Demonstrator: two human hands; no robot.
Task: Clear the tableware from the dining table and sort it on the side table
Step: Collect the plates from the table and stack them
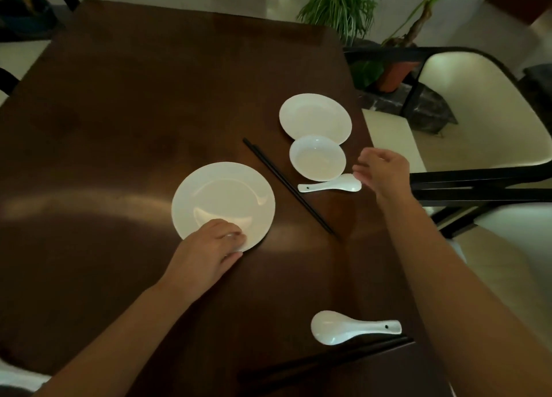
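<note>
Best bet here is getting fingertips under the rim of the near plate (223,201) and lifting it level, since a flat plate on a slick dining table (125,104) likes to skid. The left hand (209,247) sits at the plate's 6 o'clock edge, fingers curled over the rim and pinching it, wrist low. The right hand (383,169) hovers at 3 o'clock of the small bowl (317,157), fingers loosely spread, gripping nothing, right above the bowl end of the far spoon (330,184). Far plate (315,117) sits at the bowl's 12, touching it. Chopsticks (288,186) lie between the plates. Nothing's cleared yet, I'd say.
</note>
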